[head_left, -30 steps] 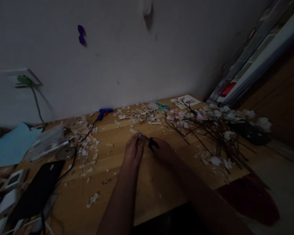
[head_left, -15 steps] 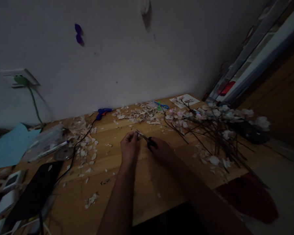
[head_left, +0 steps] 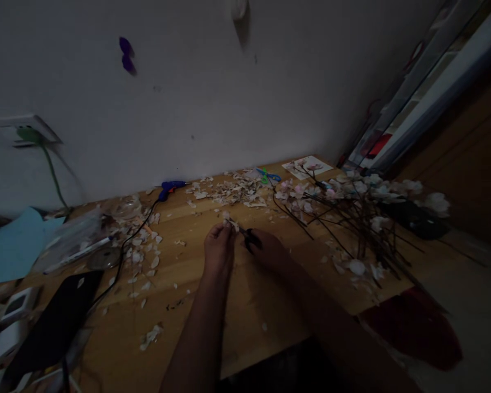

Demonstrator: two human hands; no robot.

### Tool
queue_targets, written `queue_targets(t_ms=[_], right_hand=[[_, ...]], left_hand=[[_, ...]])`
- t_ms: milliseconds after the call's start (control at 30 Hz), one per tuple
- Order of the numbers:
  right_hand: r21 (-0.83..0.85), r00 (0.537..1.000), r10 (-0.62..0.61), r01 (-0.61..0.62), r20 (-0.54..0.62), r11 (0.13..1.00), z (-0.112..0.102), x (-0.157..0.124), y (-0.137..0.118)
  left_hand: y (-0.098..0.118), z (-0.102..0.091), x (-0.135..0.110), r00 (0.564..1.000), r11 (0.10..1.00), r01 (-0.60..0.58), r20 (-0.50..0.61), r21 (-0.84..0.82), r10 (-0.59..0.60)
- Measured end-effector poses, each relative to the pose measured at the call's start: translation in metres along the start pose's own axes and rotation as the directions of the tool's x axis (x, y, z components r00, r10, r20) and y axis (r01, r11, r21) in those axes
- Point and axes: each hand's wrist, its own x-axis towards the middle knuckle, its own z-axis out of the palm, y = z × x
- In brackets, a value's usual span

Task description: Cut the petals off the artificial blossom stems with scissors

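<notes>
While two bare hands meet above the middle of the wooden table, one pair of scissors and one pale scrap are between them. On the table's far side lies a second pair, the blue and green scissors, just right of a heap of dry scraps too many to count. One blue glue gun lies left of the heap, its single black cord running toward the near left. Farther left are one marker, one sheet of blue paper and one flat black thing. On the right, several dark branches carry many pale flowers, overlapping so that I cannot count them; one sheet of white paper lies at the far right.

The left hand is curled, its fingertips pinching the pale scrap; its forearm rises almost straight from the near edge. The right hand is closed around the black handles of the scissors, its forearm slanting in from the near right. The blades point far and left, toward the scrap; whether they touch it is too dim to tell.
</notes>
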Motion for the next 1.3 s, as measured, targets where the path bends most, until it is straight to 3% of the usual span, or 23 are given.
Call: queue_targets(t_ms=[167,267,333,433,567,733,967,1167,1300], right_hand=[[-0.032,1.000,-0.006,0.006,0.012,0.999,0.001,0.001,0.003],[-0.034,1.000,-0.011,0.011,0.003,0.999,0.001,0.000,0.004],[-0.013,1.000,-0.009,0.009,0.007,1.000,0.001,-0.001,0.003],[0.008,1.000,0.002,-0.002,0.011,1.000,0.000,-0.001,0.002],[-0.002,1.000,-0.003,0.003,0.003,1.000,0.001,-0.001,0.002],[-0.026,1.000,0.010,-0.010,-0.004,1.000,0.002,-0.002,0.003],[0.009,0.999,-0.031,0.031,-0.015,0.999,0.002,-0.002,0.004],[0.004,1.000,-0.018,0.018,-0.005,1.000,0.003,-0.001,0.006],[-0.007,1.000,-0.025,0.025,0.002,1.000,0.002,-0.001,0.006]], left_hand=[[0.012,-0.008,0.004,0.994,0.948,-0.110,0.030,0.299,0.106],[0.017,-0.009,0.004,0.989,0.911,-0.149,0.076,0.385,0.130],[0.016,-0.009,0.004,0.991,0.930,-0.127,0.087,0.346,0.103],[0.009,-0.007,0.001,0.996,0.994,0.018,0.086,0.103,-0.027],[0.001,-0.004,-0.002,0.982,0.982,0.160,0.117,-0.102,-0.148],[-0.001,-0.005,0.001,0.996,0.998,0.054,0.076,-0.037,-0.051],[0.009,-0.010,0.005,0.989,0.955,-0.124,0.109,0.271,0.097],[-0.001,0.000,-0.002,0.990,0.988,0.110,0.104,-0.106,-0.099],[-0.005,0.002,-0.003,0.993,0.986,0.104,0.072,-0.131,-0.095]])
